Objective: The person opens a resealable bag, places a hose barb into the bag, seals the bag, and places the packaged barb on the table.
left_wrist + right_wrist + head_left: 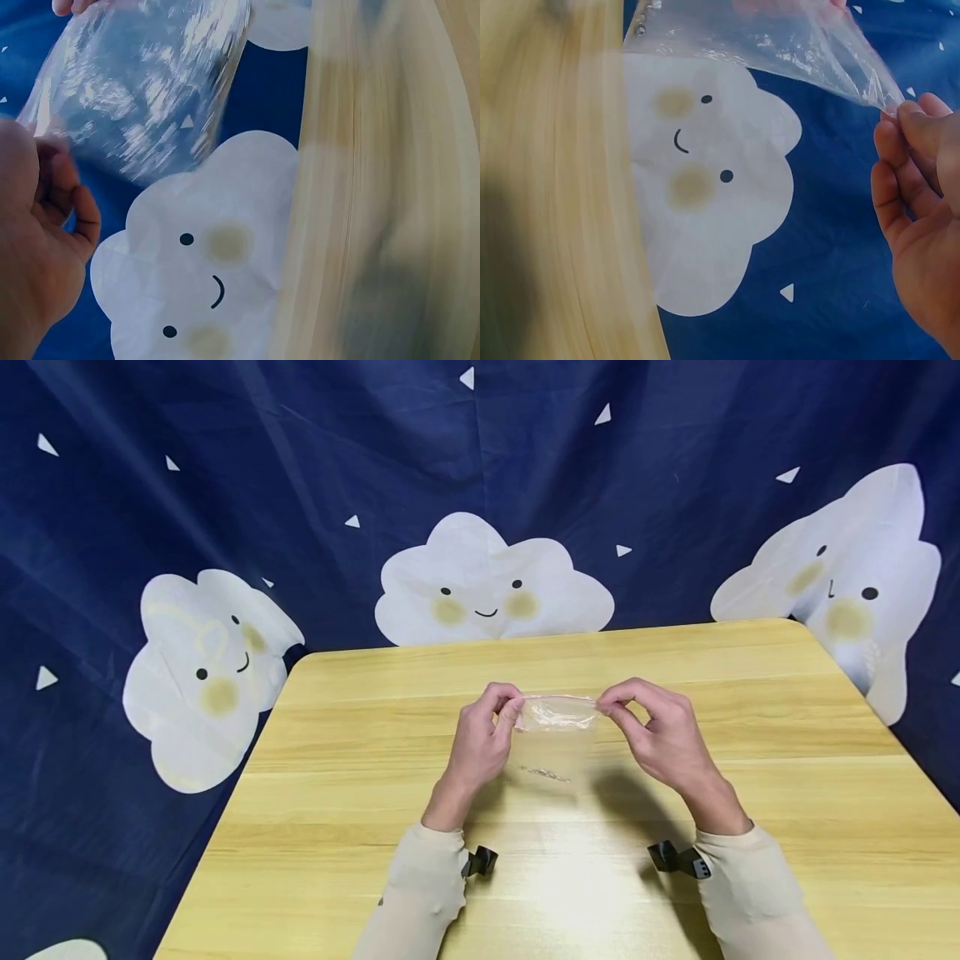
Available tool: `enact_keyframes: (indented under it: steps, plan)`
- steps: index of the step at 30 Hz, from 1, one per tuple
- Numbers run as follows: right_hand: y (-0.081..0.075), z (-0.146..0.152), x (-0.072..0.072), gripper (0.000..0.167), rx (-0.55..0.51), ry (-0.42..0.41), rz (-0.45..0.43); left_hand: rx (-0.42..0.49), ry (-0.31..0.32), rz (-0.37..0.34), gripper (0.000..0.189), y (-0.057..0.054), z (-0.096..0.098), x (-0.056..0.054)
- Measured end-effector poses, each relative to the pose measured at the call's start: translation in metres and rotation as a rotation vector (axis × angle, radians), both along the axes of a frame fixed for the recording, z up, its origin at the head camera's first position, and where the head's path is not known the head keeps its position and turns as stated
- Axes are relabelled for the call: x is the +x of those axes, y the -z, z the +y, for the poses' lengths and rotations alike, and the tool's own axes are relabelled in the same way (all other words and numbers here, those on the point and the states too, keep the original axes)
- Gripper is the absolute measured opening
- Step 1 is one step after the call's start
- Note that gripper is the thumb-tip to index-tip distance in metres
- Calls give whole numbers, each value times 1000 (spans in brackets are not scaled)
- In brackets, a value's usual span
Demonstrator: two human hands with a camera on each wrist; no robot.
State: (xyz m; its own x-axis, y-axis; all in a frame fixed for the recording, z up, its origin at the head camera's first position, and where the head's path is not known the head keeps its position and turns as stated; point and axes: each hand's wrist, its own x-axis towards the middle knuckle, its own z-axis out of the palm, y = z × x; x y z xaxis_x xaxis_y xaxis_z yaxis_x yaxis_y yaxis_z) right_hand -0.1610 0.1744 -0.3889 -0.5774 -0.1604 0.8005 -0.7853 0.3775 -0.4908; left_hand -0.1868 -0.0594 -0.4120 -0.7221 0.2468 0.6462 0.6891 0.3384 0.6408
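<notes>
A clear plastic zip bag (557, 717) with a thin reddish line along its top edge is held up over the table. My left hand (480, 739) pinches its top left corner between thumb and forefinger. At the opposite top corner, my right hand (663, 735) does the same, so the top edge is stretched nearly straight. Small shiny bits (546, 773) lie in a row along the bag's bottom; their kind is too small to tell. In the right wrist view the bag (780, 45) slopes down to the pinching fingertips. The left wrist view shows the bag (150, 82) wrinkled and glinting.
Under the hands is a light wood-grain table (337, 810) with rounded far corners. A dark blue cloth (315, 435) printed with white clouds and triangles hangs behind and beside it. Black camera mounts (483, 860) stick out from both sleeves.
</notes>
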Motion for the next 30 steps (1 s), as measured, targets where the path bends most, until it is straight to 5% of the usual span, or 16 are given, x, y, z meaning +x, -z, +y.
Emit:
enact_keyframes:
  steps: [9, 13, 17, 22, 30]
  plan:
    - [-2, 0, 1, 28, 87, 66, 37, -29, -11, 13, 13, -1, 2, 1]
    - [-2, 0, 2, 28, 63, 73, 14, -35, 7, -42, 12, -2, 2, 2]
    - [-2, -1, 2, 30, 17, 68, -19, -50, 12, -14, 12, -2, 3, 1]
    - [0, 0, 2, 41, 12, 44, -131, 34, -4, 46, 4, -4, 4, 1]
    - [4, 2, 2, 53, 110, 84, -293, 124, -4, -30, 1, -8, 5, 5]
